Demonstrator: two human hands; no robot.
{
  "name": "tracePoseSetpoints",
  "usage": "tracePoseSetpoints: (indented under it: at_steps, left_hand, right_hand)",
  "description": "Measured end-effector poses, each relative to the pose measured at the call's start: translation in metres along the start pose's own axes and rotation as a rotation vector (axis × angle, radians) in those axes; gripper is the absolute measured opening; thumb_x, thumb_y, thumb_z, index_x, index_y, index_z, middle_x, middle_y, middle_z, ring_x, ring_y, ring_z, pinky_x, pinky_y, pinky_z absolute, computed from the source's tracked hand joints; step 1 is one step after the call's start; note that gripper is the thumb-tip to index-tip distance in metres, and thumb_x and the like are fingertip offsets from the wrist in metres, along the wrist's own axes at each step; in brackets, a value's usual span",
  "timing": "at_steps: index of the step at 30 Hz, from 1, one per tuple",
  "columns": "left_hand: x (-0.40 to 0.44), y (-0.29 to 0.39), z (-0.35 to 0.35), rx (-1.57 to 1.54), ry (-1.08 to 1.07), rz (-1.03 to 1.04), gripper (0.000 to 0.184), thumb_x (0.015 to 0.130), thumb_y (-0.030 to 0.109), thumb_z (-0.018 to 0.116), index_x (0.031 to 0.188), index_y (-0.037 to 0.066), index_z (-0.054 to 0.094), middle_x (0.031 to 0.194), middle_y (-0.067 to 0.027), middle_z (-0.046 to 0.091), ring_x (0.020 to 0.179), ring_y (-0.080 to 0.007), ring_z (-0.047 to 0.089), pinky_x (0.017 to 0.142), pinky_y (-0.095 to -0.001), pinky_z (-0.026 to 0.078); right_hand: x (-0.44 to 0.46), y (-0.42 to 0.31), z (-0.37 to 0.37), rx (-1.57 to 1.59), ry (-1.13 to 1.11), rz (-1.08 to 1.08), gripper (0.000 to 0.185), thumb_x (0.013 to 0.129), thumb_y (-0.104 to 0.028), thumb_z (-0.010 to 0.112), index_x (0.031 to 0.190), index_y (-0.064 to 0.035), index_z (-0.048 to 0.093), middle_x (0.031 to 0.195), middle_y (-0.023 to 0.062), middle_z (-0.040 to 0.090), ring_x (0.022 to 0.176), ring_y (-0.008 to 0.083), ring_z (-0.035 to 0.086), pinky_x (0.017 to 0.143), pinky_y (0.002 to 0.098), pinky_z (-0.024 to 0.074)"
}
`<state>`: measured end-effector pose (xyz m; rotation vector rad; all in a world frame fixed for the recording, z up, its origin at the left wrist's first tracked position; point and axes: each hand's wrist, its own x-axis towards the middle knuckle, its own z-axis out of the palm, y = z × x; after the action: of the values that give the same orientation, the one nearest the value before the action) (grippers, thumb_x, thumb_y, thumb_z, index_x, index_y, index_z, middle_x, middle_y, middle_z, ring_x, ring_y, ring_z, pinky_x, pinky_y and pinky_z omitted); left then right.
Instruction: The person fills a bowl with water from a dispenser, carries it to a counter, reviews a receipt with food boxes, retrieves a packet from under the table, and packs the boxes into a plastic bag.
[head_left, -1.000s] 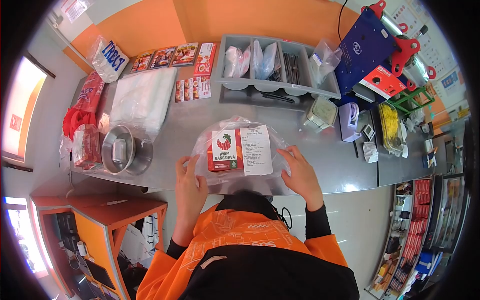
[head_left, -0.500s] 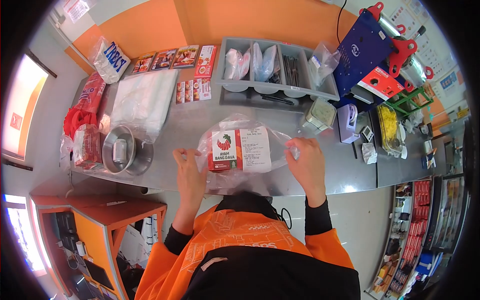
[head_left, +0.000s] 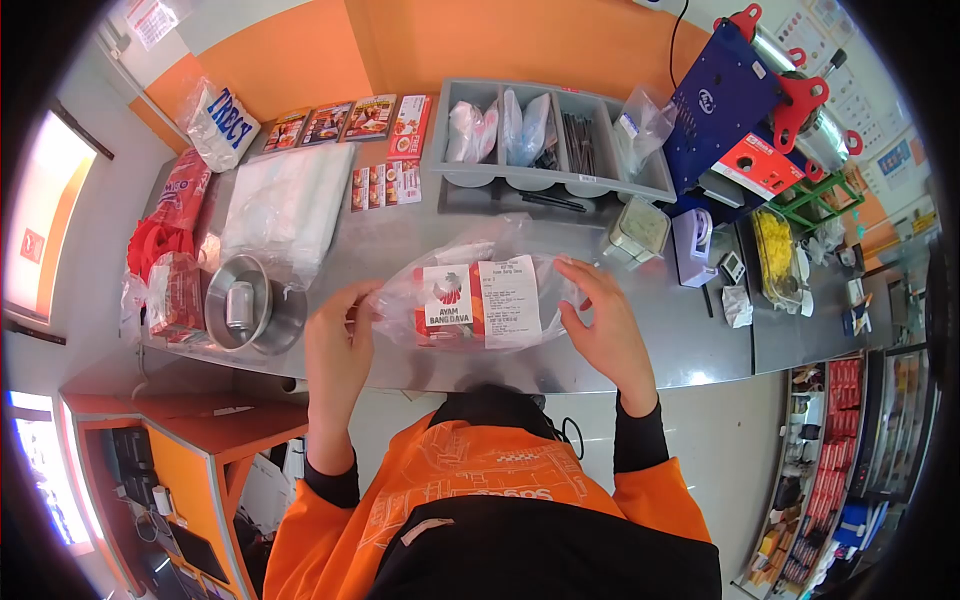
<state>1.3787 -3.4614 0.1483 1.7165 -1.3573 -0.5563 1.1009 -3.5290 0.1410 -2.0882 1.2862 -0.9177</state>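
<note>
A clear plastic bag lies on the steel counter in front of me, around a red food box printed "AYAM BANG DAVA". A white printed receipt sits on the box's right half. At the bag's left edge, my left hand has its fingers closed on the film. My right hand is by the bag's right edge, thumb and forefinger spread apart around the loose film. Whether those fingertips touch the film is hard to see.
Metal bowls with a can stand at the left, near a stack of plastic bags. A grey divided tray holds packets and cutlery behind the box. A square container, tape dispenser and blue machine stand at the right.
My left hand has moved left, drawing the bag's edge out, and film now covers more of the box's label. My right hand's fingers have spread from a pinch on the film.
</note>
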Motion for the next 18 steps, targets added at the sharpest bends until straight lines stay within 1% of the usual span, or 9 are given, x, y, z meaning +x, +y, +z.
tracePoseSetpoints:
  at_steps: [2, 3, 5, 6, 9, 12, 15, 17, 18]
  left_hand:
    - [0.003, -0.012, 0.010, -0.252, -0.051, -0.055, 0.023, 0.087, 0.005, 0.051, 0.108, 0.002, 0.060, 0.078, -0.0037, 0.058, 0.065, -0.0089, 0.055, 0.057, -0.0244, 0.042]
    - [0.005, -0.017, 0.014, -0.377, -0.077, -0.083, 0.025, 0.087, 0.005, 0.051, 0.111, 0.002, 0.058, 0.078, -0.0020, 0.057, 0.065, -0.0064, 0.053, 0.057, -0.0228, 0.042]
    - [0.014, -0.024, 0.013, -0.426, -0.106, -0.130, 0.029, 0.087, 0.007, 0.052, 0.115, 0.003, 0.056, 0.078, 0.0002, 0.055, 0.065, -0.0049, 0.050, 0.056, -0.0218, 0.040]
    - [0.018, -0.021, 0.011, -0.450, -0.122, -0.153, 0.031, 0.087, 0.008, 0.052, 0.118, 0.004, 0.054, 0.078, 0.0013, 0.054, 0.065, -0.0042, 0.049, 0.056, -0.0213, 0.040]
    - [0.019, 0.005, 0.000, -0.082, -0.152, 0.048, 0.028, 0.089, 0.013, 0.053, 0.114, 0.002, 0.056, 0.074, 0.0026, 0.049, 0.061, -0.0096, 0.045, 0.055, -0.0252, 0.040]
    - [0.029, 0.032, -0.013, 0.418, -0.221, 0.050, 0.020, 0.086, 0.012, 0.055, 0.103, 0.001, 0.058, 0.074, 0.0016, 0.051, 0.064, -0.0091, 0.047, 0.060, -0.0254, 0.041]
    - [0.038, 0.037, -0.022, 0.480, -0.126, -0.007, 0.013, 0.083, 0.007, 0.055, 0.093, 0.000, 0.058, 0.073, 0.0009, 0.052, 0.064, -0.0098, 0.049, 0.061, -0.0248, 0.042]
    - [0.044, 0.028, -0.030, 0.131, -0.204, 0.061, 0.012, 0.083, 0.005, 0.053, 0.092, -0.001, 0.057, 0.073, -0.0004, 0.054, 0.062, -0.0106, 0.051, 0.058, -0.0251, 0.042]
    - [0.047, 0.025, -0.032, -0.044, -0.243, 0.096, 0.011, 0.083, 0.003, 0.052, 0.092, -0.002, 0.056, 0.074, -0.0010, 0.055, 0.060, -0.0110, 0.052, 0.057, -0.0253, 0.043]
  right_hand:
    - [-0.002, 0.004, 0.006, 0.213, 0.087, 0.100, 0.045, 0.073, 0.002, 0.055, 0.118, -0.0029, 0.055, 0.113, 0.0150, 0.057, 0.086, 0.0282, 0.056, 0.069, 0.0329, 0.0491]
    - [-0.001, 0.007, 0.005, 0.120, 0.114, 0.109, 0.046, 0.073, 0.002, 0.055, 0.118, -0.0029, 0.055, 0.110, 0.0159, 0.059, 0.083, 0.0277, 0.057, 0.067, 0.0326, 0.0491]
    - [0.007, 0.013, -0.001, -0.068, 0.168, 0.127, 0.047, 0.073, 0.001, 0.055, 0.119, -0.0029, 0.054, 0.104, 0.0177, 0.061, 0.076, 0.0267, 0.060, 0.061, 0.0318, 0.0492]
    - [0.012, 0.014, -0.002, -0.056, 0.171, 0.117, 0.046, 0.072, 0.001, 0.055, 0.118, -0.0031, 0.055, 0.099, 0.0174, 0.062, 0.074, 0.0271, 0.060, 0.062, 0.0326, 0.0489]
    - [0.027, 0.006, -0.006, -0.003, 0.190, 0.074, 0.043, 0.071, -0.001, 0.056, 0.114, -0.0033, 0.057, 0.085, 0.0164, 0.064, 0.069, 0.0286, 0.061, 0.062, 0.0346, 0.0483]
    - [0.039, -0.021, 0.000, 0.040, 0.210, 0.028, 0.038, 0.071, -0.001, 0.056, 0.109, -0.0032, 0.059, 0.080, 0.0161, 0.064, 0.068, 0.0306, 0.060, 0.064, 0.0367, 0.0481]
    - [0.048, -0.031, -0.004, -0.090, 0.169, -0.019, 0.035, 0.072, -0.001, 0.055, 0.106, -0.0039, 0.059, 0.081, 0.0172, 0.064, 0.072, 0.0324, 0.061, 0.066, 0.0393, 0.0482]
    - [0.050, -0.031, -0.012, -0.266, 0.060, -0.051, 0.035, 0.072, -0.002, 0.054, 0.107, -0.0049, 0.059, 0.082, 0.0181, 0.064, 0.076, 0.0333, 0.061, 0.069, 0.0410, 0.0482]
    - [0.054, -0.035, -0.011, -0.248, 0.080, -0.108, 0.035, 0.073, 0.000, 0.053, 0.107, -0.0054, 0.059, 0.080, 0.0167, 0.064, 0.073, 0.0323, 0.061, 0.067, 0.0398, 0.0480]
